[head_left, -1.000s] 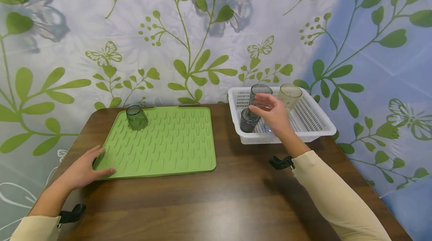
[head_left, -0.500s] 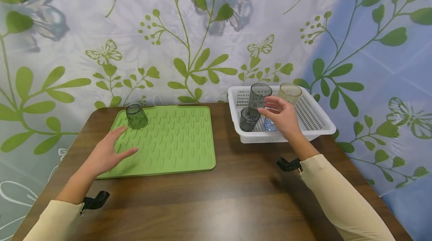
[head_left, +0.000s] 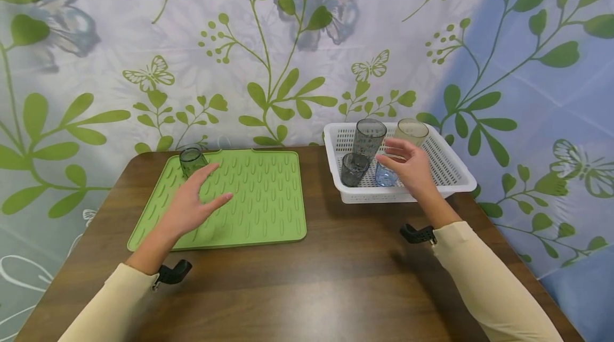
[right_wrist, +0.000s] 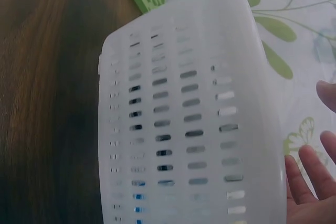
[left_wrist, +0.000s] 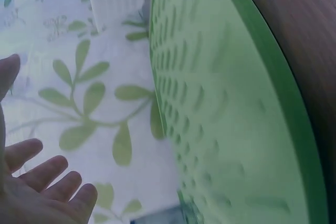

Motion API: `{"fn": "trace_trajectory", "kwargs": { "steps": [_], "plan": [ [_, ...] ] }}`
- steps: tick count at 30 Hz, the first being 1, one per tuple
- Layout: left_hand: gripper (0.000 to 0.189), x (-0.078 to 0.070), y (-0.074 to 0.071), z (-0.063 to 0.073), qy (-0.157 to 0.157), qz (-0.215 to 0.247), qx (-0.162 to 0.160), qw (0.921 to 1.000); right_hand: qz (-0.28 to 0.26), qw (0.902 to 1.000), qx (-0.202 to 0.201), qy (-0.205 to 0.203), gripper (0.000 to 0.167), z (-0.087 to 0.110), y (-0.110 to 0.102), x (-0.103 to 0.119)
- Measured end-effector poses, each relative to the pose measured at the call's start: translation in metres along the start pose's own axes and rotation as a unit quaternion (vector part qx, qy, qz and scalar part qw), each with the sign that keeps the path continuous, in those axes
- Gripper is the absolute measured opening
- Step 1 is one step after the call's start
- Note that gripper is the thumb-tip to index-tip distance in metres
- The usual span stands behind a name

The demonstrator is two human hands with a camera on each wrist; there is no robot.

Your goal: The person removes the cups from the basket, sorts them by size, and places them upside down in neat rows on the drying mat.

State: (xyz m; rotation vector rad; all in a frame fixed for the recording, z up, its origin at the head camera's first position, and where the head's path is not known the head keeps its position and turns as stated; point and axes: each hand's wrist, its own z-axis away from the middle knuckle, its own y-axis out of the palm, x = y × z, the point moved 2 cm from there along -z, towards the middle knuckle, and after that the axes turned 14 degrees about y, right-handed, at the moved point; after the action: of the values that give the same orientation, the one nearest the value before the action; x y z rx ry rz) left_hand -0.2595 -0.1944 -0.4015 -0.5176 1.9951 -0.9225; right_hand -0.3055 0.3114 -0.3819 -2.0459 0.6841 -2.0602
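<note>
My left hand (head_left: 189,206) hovers above the green drying mat (head_left: 261,198) with thumb and fingers spread and nothing in it. Behind its fingertips a dark green-grey glass (head_left: 190,159) stands on the mat, partly hidden by the hand. Over the front of the white plastic basket (head_left: 350,197) is my right hand (head_left: 410,166), fingers loosely bent and holding nothing. Near its fingertips are a small blue glass (head_left: 385,177), partly covered, and a tall grey glass (head_left: 369,137). A small dark grey glass (head_left: 354,171) and a tall amber-tinted glass (head_left: 412,129) share the basket.
Both mat and basket lie on a brown wooden table (head_left: 288,288). A patterned cloth (head_left: 297,54) with green leaves hangs right behind the table. The basket's slotted side (right_wrist: 210,40) rises beside the right hand in the right wrist view.
My left hand has moved right and lifted from the mat's left edge to above the mat. My right hand has shifted slightly right, uncovering more of the blue glass. The glasses stay in place.
</note>
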Motion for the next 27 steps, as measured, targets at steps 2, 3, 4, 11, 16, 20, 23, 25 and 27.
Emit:
{"fn": "trace_trajectory", "kwargs": {
  "steps": [2, 3, 4, 11, 16, 20, 23, 25, 27],
  "plan": [
    [0.084, -0.008, 0.005, -0.005, 0.0, 0.015, 0.0, 0.9999, 0.002, 1.0, -0.002, 0.007, 0.064, 0.002, -0.003, -0.001],
    [0.083, -0.012, 0.008, -0.008, 0.004, 0.024, -0.001, 0.9997, 0.004, 0.9999, -0.004, 0.01, 0.063, 0.002, -0.004, -0.002],
    [0.083, -0.016, 0.011, -0.011, 0.007, 0.031, -0.002, 0.9995, 0.004, 0.9999, -0.006, 0.013, 0.064, 0.003, -0.005, -0.002],
    [0.078, -0.047, 0.031, -0.034, 0.053, 0.081, -0.018, 0.9951, 0.019, 0.9995, -0.002, 0.026, 0.069, 0.005, -0.015, -0.006],
    [0.075, -0.066, 0.045, -0.05, 0.08, 0.121, -0.027, 0.9891, 0.032, 0.9988, 0.015, 0.035, 0.067, 0.005, -0.02, -0.008],
    [0.074, -0.075, 0.056, -0.059, 0.087, 0.146, -0.029, 0.9851, 0.051, 0.9977, 0.022, 0.039, 0.069, 0.007, -0.023, -0.009],
    [0.073, -0.08, 0.062, -0.063, 0.09, 0.161, -0.034, 0.9823, 0.069, 0.9963, 0.029, 0.041, 0.071, 0.007, -0.026, -0.01],
    [0.073, -0.082, 0.065, -0.066, 0.091, 0.172, -0.036, 0.9802, 0.079, 0.9953, 0.035, 0.043, 0.073, 0.008, -0.028, -0.011],
    [0.072, -0.085, 0.068, -0.068, 0.093, 0.181, -0.039, 0.9784, 0.09, 0.9938, 0.04, 0.051, 0.074, 0.009, -0.031, -0.012]
  ]
}}
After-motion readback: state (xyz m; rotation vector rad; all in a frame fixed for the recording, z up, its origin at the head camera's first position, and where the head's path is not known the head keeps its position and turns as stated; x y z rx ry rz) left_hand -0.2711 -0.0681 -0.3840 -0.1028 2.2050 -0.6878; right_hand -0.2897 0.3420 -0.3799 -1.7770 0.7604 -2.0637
